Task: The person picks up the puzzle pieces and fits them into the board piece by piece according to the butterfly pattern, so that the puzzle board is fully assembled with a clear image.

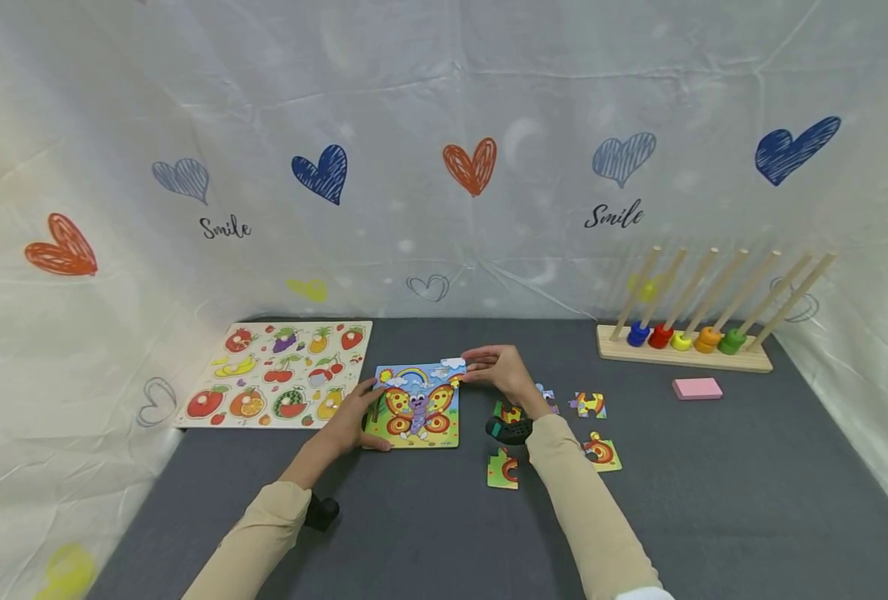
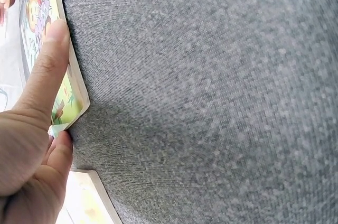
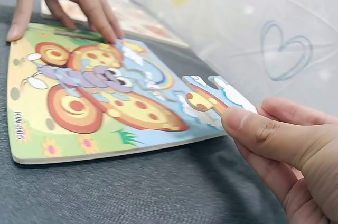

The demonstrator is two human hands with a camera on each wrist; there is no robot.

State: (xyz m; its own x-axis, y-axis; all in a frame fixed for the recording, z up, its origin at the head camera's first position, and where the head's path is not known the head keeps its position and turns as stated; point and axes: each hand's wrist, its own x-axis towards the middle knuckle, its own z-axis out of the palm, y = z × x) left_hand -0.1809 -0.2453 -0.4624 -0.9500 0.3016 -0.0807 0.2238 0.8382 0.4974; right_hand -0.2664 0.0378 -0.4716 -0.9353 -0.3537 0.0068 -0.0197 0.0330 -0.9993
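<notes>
Now we have our left hand (image 1: 350, 419) steadying the square, flat butterfly puzzle board (image 1: 417, 408), its thumb and fingers gripping the near-left corner on the dark grey desk (image 1: 414, 533). And look, the fingers of our right hand (image 1: 500, 372) pinch a cloud-printed, sky-blue jigsaw piece (image 3: 219, 96) right at the board's far-right corner! We see bright loose jigsaw pieces (image 1: 501, 472) right of the board, a cream fruit-printed board (image 1: 264, 385) just left, and a pink rectangular block (image 1: 697, 388) well right.
</notes>
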